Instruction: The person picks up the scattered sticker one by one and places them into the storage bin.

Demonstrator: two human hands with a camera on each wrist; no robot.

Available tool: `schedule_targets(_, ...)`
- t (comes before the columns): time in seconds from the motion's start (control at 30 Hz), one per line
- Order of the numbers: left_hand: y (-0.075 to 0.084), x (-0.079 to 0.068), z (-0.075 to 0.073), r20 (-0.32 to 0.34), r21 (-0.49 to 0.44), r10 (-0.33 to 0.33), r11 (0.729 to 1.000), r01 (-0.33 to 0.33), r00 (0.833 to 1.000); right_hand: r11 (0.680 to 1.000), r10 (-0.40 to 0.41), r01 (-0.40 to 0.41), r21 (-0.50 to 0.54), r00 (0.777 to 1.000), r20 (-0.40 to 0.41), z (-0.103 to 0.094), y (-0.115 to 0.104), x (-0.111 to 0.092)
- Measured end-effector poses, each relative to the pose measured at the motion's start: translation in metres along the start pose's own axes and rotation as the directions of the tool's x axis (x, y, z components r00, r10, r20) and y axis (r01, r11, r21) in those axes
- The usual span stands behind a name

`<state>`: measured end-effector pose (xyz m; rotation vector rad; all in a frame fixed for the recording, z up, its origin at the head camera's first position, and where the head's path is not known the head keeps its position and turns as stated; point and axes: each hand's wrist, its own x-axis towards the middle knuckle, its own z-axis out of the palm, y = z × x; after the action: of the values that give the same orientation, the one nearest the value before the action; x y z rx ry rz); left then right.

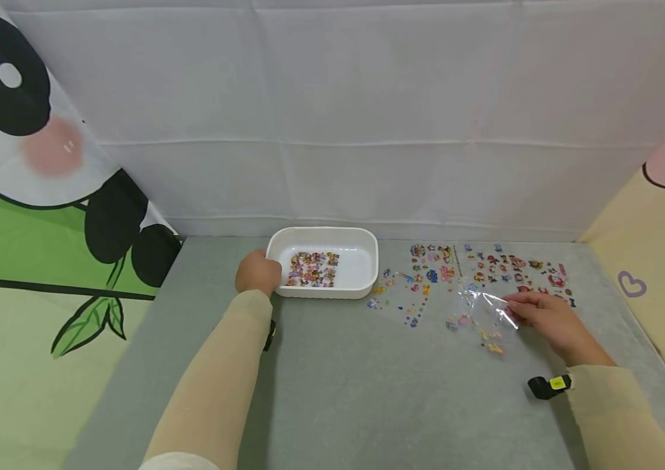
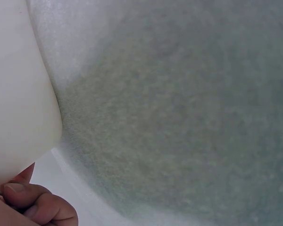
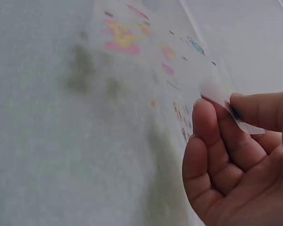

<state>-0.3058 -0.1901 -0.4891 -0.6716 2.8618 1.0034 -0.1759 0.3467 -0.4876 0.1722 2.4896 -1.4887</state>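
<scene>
A white plastic tray [image 1: 323, 293] stands at the back of the table, and my left hand [image 1: 258, 273] grips its left end. Its wall [image 2: 23, 94] fills the left side of the left wrist view, with curled fingers [image 2: 45, 205] below. Inside the tray, on its left half, lies a patch of small colourful stickers [image 1: 311, 269]. My right hand [image 1: 552, 324] pinches the right edge of a clear sticker sheet [image 1: 492, 307], which is raised and tilted above the table. In the right wrist view, thumb and fingers [image 3: 221, 155] hold its edge, and pink and yellow prints show on it.
More clear sticker sheets lie flat right of the tray: one with small prints [image 1: 409, 307], one behind it [image 1: 434, 264], and another at the back right [image 1: 515, 267]. A white cloth wall [image 1: 368, 130] rises behind the grey table [image 1: 368, 391]. Printed cloths hang on both sides.
</scene>
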Motion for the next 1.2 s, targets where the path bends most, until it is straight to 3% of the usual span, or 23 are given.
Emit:
schedule_targets(0.17,-0.001,0.0,0.001,-0.005,0.0,0.006,1.0,-0.006,1.0,0.998,-0.025,0.029,0.048,0.997,-0.07,0.006,0.001,0.003)
schedule_targets(0.37,-0.001,0.001,0.001,-0.012,0.003,0.021,1.0,-0.021,1.0,0.973,-0.024,0.054,0.222,0.99,-0.137,0.013,0.006,0.007)
schedule_targets(0.53,-0.001,-0.001,0.001,-0.013,0.009,0.024,1.0,-0.024,1.0,0.937,0.028,0.035,0.347,0.984,-0.174,0.02,0.006,0.006)
schedule_targets(0.77,0.0,-0.002,0.0,-0.005,0.002,0.022,1.0,-0.022,1.0,0.844,0.071,0.051,0.533,0.976,-0.206,0.034,-0.012,0.009)
schedule_targets(1.13,0.003,-0.005,-0.002,-0.004,0.018,0.008,1.0,-0.008,1.0,0.81,0.068,0.057,0.584,0.979,-0.19,0.067,-0.044,0.026)
schedule_targets(1.2,0.004,-0.007,-0.002,-0.005,0.018,0.007,1.0,-0.007,1.0,0.826,0.07,0.053,0.562,0.978,-0.195,0.074,-0.047,0.031)
